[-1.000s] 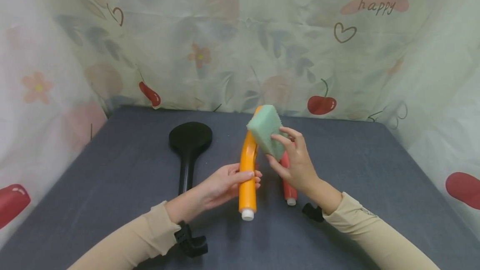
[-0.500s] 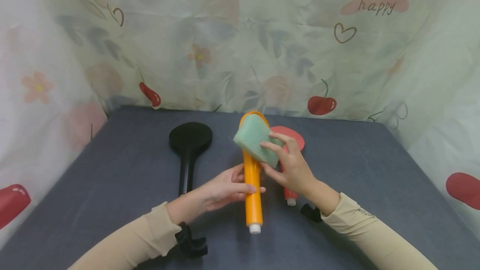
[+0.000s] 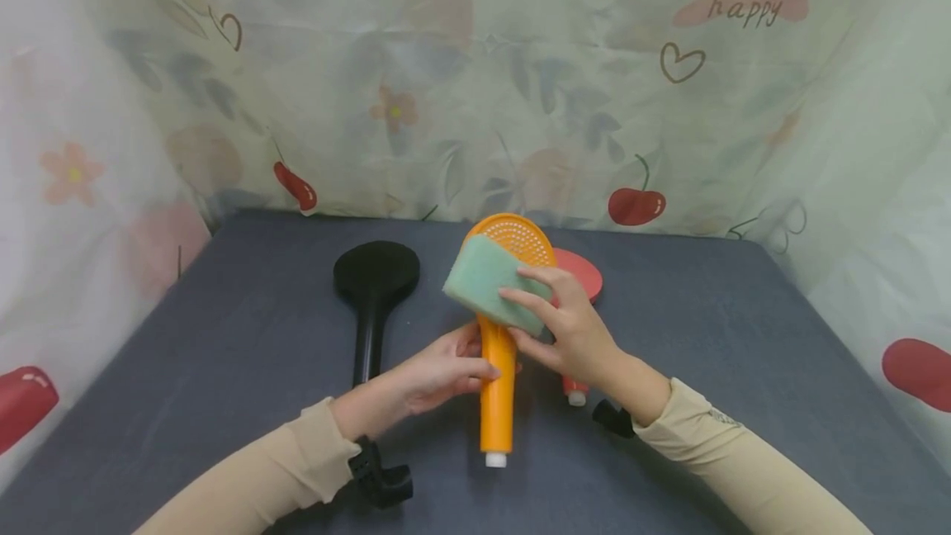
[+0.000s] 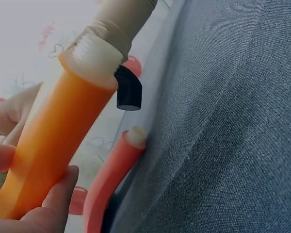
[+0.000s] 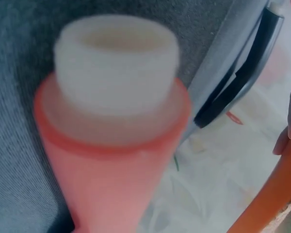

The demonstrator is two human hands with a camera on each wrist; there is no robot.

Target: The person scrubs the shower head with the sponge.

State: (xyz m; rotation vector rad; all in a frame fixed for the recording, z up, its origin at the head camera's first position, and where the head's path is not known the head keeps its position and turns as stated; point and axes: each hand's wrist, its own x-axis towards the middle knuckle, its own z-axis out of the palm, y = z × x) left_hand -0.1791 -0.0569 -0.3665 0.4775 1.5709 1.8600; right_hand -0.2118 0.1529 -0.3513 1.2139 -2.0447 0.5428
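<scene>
My left hand (image 3: pixel 442 371) grips an orange handheld shower head (image 3: pixel 496 415) by its handle, holding it up over the table. Its round perforated face is turned toward me, and the white threaded end (image 4: pixel 94 58) points down at my side. In my right hand (image 3: pixel 575 333) is a pale green sponge (image 3: pixel 479 275), pinched between thumb and fingers. The sponge overlaps the lower part of the perforated face and the neck in the head view. Close beyond my right hand lies a red shower head (image 3: pixel 583 275), its middle hidden by that hand.
A black shower head (image 3: pixel 377 271) lies on the dark cloth-covered table (image 3: pixel 245 337) to the left, its lower handle behind my left forearm. A printed curtain (image 3: pixel 461 147) closes off the back and sides. Black camera mounts (image 3: pixel 382 477) hang from both wrists.
The orange shower head has turned from edge-on so its perforated face shows, and its handle end sits lower. The sponge has shifted left and down across it with my right hand.
</scene>
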